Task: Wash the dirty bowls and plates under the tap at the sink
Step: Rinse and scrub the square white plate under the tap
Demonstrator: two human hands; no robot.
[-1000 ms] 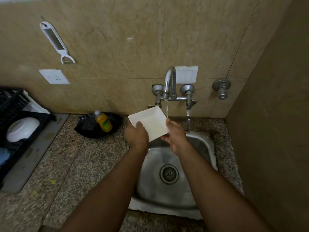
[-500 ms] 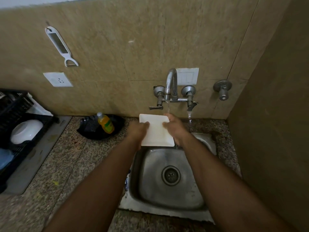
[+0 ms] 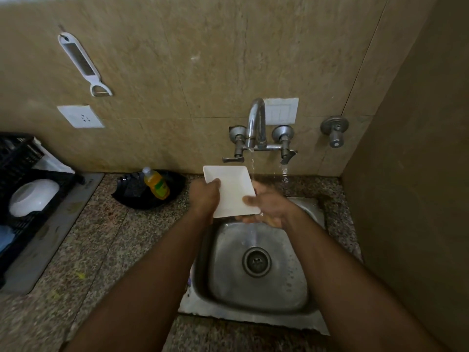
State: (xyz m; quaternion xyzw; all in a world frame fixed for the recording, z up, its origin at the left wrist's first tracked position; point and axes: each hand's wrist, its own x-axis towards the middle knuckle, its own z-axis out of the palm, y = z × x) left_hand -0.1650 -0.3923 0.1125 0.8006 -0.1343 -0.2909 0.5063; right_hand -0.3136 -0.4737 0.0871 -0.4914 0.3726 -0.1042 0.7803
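I am holding a white square plate (image 3: 232,190) over the back edge of the steel sink (image 3: 258,270), gripping it with both hands. My left hand (image 3: 204,198) is clamping its left edge, thumb lying on the top face near the far corner, and my right hand (image 3: 269,205) is cupping the near right corner from below, thumb pressing on the rim. The plate is sitting tilted, its far side raised toward the wall, and its face is looking clean and pale from here. The tap (image 3: 256,123) on the wall is running; a thin stream of water (image 3: 252,168) is falling just beside the plate's right edge, passing it and landing on my right hand rather than on the plate's face, as far as I can tell. Water is also dripping from the right tap handle (image 3: 285,148) onto the wet worktop (image 3: 83,240). To my left, on the speckled worktop, a black dish (image 3: 152,196) is holding a bottle of yellow dish soap (image 3: 156,184) lying on its side next to something dark that I cannot make out. Farther left, a black rack (image 3: 17,174) is holding a white bowl (image 3: 34,196) turned upside down. A white peeler (image 3: 83,63) is hanging on the wall above a socket plate (image 3: 80,116).
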